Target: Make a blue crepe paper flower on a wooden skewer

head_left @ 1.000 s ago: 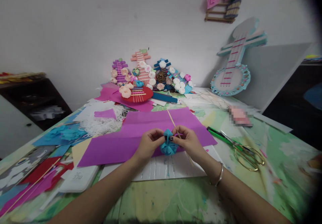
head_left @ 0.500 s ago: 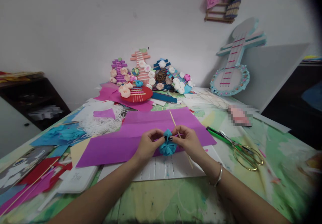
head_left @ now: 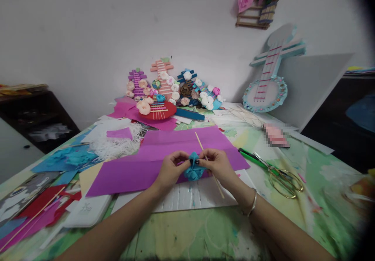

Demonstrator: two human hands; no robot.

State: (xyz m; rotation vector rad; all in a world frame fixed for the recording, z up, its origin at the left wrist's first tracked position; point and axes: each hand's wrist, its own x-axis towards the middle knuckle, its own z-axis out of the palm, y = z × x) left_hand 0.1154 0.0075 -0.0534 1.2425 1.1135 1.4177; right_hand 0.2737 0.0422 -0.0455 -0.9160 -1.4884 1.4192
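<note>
1. My left hand (head_left: 172, 170) and right hand (head_left: 218, 165) pinch the flower (head_left: 193, 174) between them.
2. The stick (head_left: 218, 185) crosses my right fingers.
3. Likely a shaping step; moving either calls for light fingertips.

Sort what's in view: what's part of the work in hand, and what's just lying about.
Likely in use:
- folded blue paper, pinched by the left hand and right hand
- thin stick, against the right hand

Apparently lying about:
- scissors
- purple sheet
- white device
</note>
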